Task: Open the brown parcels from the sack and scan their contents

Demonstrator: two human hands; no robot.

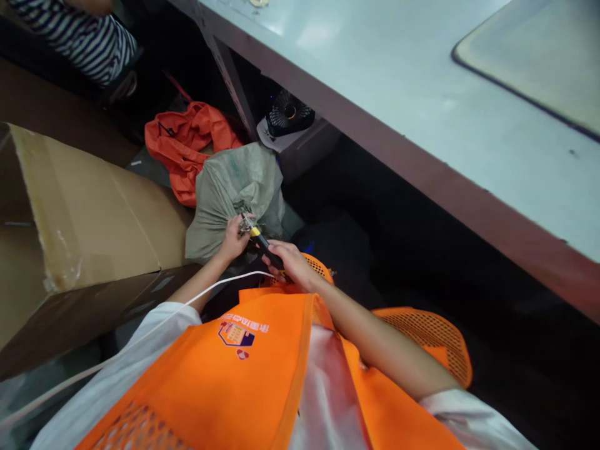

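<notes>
My left hand (234, 239) is closed at the gathered, twisted neck of a grey-green woven sack (234, 169). In my right hand (291, 261) is a slim tool with a black handle and a yellow band (255, 232). Its narrow metal tip meets the bunched neck beside my left fingers. The exact kind of tool is too small to make out. The sack bulges and sits low in front of me, its neck turned toward my body.
At left stands a large cardboard box (103, 206). Behind the sack lies orange-red cloth (187, 150). A small black fan (289, 114) rests under the white table (375, 69). A white cable (210, 287) crosses my left arm. A person's striped clothing (84, 44) shows at upper left.
</notes>
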